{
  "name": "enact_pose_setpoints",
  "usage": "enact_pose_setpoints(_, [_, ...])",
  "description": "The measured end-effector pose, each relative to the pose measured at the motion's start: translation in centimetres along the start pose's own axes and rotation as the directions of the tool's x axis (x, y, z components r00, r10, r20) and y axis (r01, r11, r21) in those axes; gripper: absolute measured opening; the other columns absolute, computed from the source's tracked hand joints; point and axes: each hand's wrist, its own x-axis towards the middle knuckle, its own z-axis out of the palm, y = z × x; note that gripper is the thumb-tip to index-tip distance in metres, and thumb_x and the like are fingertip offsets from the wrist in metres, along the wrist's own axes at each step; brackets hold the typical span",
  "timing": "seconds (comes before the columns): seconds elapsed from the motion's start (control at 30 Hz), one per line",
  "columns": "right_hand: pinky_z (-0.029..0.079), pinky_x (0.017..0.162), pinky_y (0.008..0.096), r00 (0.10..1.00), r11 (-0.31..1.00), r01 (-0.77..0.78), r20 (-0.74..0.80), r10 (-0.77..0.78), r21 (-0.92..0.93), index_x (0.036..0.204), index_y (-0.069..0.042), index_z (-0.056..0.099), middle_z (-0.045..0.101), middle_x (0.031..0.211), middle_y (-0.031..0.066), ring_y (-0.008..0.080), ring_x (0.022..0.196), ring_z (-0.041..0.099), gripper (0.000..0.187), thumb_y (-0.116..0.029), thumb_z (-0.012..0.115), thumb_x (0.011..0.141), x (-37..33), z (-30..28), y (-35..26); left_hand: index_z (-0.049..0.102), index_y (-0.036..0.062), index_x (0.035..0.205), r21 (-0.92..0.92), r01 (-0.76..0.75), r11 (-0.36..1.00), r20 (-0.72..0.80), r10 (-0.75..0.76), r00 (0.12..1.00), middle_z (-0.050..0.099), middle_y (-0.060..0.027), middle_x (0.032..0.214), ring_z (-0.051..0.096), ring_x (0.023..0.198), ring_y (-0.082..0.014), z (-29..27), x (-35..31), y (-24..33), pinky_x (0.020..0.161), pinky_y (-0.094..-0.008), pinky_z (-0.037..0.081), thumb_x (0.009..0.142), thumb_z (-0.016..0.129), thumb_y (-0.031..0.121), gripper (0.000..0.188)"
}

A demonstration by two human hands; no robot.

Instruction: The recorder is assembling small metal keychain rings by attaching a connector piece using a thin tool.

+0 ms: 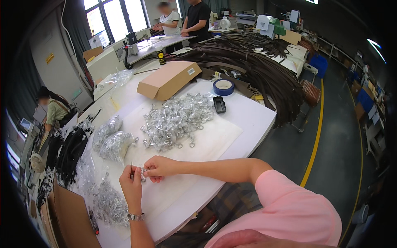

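Observation:
My left hand (131, 182) is closed, and a thin dark pointed tool (132, 163) sticks up from its fingers. Close beside it, my right hand (160, 167) pinches a small silver metal clasp (143, 174). The fingers partly hide the clasp, so its exact shape is unclear. Both hands are just above the pale sheet (173, 184) on the white table. Beyond them lies a heap of silver ring clasps (175, 122), many wrapped in clear plastic. Nearer my left forearm is another pile of wrapped metal pieces (108, 202).
Clear plastic bags (113, 144) lie left of the heap. Behind it are a cardboard box (169, 80), blue tape roll (223, 87) and small black tray (219, 105). Long dark straps (256, 70) cover the far right. An open carton (74, 215) stands at left; other people work farther off.

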Motion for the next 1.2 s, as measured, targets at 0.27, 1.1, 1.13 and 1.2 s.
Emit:
enact_pose_setpoints(0.27, [0.054,0.059,0.0255,0.999,0.992,-0.031,0.019,0.028,0.125,0.093,-0.002,0.065,0.069,0.073,0.0056,0.0115,0.064,0.066,0.027,-0.027,0.059,0.103,0.3,-0.8,-1.0,0.059,-0.0023,0.089,0.009,-0.023,1.000,-0.005,0.023,1.000,0.057,-0.0005,0.073,0.050,0.066,-0.0060,0.2,0.8,0.7,0.059,-0.0236,0.040,0.096,0.062,0.006,0.011])
enact_pose_setpoints(1.1, [0.058,0.064,0.0288,0.975,0.971,-0.140,0.196,0.101,0.194,0.100,-0.001,0.068,0.074,0.085,0.0123,0.0169,0.071,0.072,0.028,-0.027,0.057,0.102,1.1,-1.4,-0.3,0.064,0.0011,0.093,-0.238,0.264,0.935,0.119,-0.242,0.963,0.060,0.0018,0.076,0.041,0.052,-0.0006,-0.5,0.2,-0.7,0.044,-0.0197,0.028,0.097,0.065,0.010,0.010])
enact_pose_setpoints(1.13, [0.058,0.064,0.0289,0.972,0.973,-0.133,0.216,0.090,0.191,0.100,-0.001,0.068,0.074,0.086,0.0125,0.0171,0.071,0.072,0.027,-0.026,0.058,0.101,1.5,-1.4,-0.2,0.065,0.0007,0.093,-0.278,0.323,0.905,0.115,-0.302,0.946,0.060,0.0015,0.075,0.040,0.050,-0.0005,-0.7,0.3,-0.9,0.043,-0.0196,0.027,0.097,0.065,0.011,0.011])
enact_pose_setpoints(1.2, [0.058,0.065,0.0290,0.988,0.979,-0.136,0.091,0.123,0.154,0.100,-0.001,0.068,0.074,0.086,0.0125,0.0172,0.071,0.072,0.027,-0.026,0.059,0.100,1.2,-1.5,-1.3,0.066,-0.0002,0.095,-0.403,0.285,0.870,0.056,-0.287,0.956,0.060,0.0004,0.075,0.037,0.046,-0.0001,-0.5,0.8,-1.3,0.040,-0.0194,0.024,0.098,0.066,0.014,0.015])
